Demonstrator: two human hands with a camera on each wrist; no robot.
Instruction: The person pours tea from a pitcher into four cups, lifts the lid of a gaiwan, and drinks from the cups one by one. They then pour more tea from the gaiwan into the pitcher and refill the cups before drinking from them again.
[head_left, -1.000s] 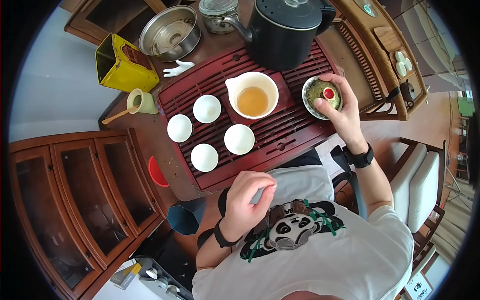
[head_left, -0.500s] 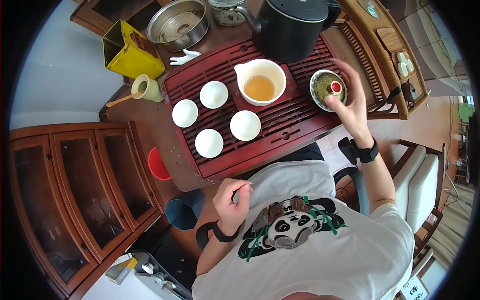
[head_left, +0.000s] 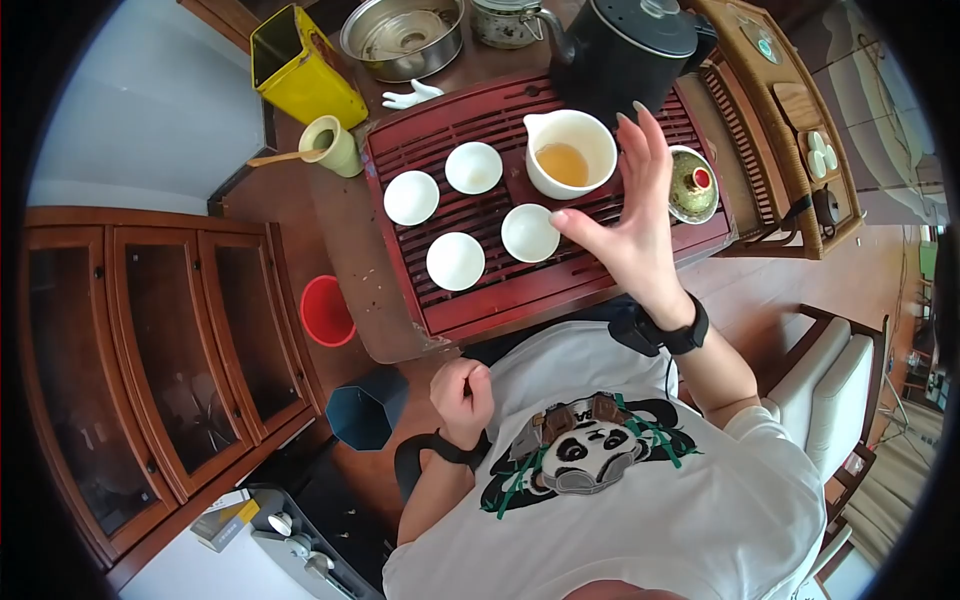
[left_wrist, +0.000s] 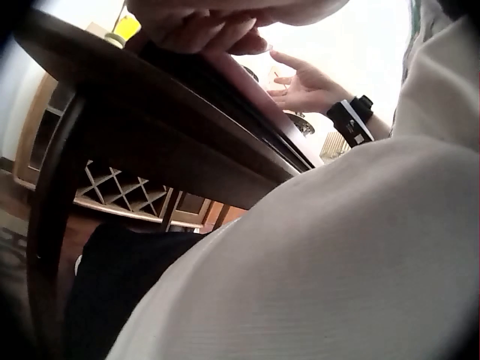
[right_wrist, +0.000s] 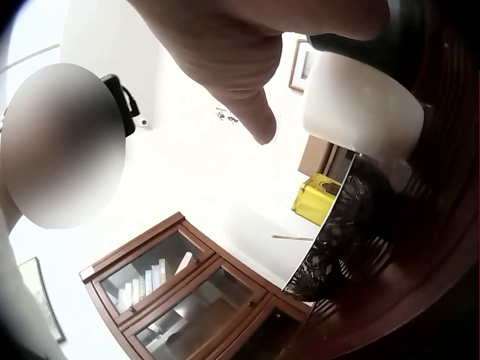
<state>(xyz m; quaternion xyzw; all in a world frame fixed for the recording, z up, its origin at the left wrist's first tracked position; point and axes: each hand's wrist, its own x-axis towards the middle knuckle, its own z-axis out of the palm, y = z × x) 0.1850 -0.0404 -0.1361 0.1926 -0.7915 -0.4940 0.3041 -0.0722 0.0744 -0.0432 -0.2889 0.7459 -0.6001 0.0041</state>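
Observation:
In the head view my right hand (head_left: pixel 640 215) hovers over the tea tray (head_left: pixel 480 322), thumb and fingers spread, with nothing between them. Its fingers are right beside a white spouted pitcher (head_left: pixel 600 150) of amber tea. The thumb tip overlaps the edge of a small teacup (head_left: pixel 530 233); the right wrist view shows a dark patterned cup (right_wrist: pixel 334 240) near the pitcher (right_wrist: pixel 356 105). A lidded gaiwan (head_left: pixel 692 185) with a red knob stands right of that hand. My left hand (head_left: pixel 462 400), loosely curled and holding nothing, is before the shirt at the table's front edge.
Three more white cups, one of them a front cup (head_left: pixel 455 262), stand on the tray's left. A black kettle (head_left: pixel 630 55) is behind the pitcher. Along the back are a steel bowl (head_left: pixel 400 65), a yellow tin (head_left: pixel 310 80) and a green pot (head_left: pixel 342 150) with a wooden tool.
My right hand has let go of the gaiwan and moved left to the pitcher, its fingers spreading. My left hand has drawn back toward the body. The head view has shifted.

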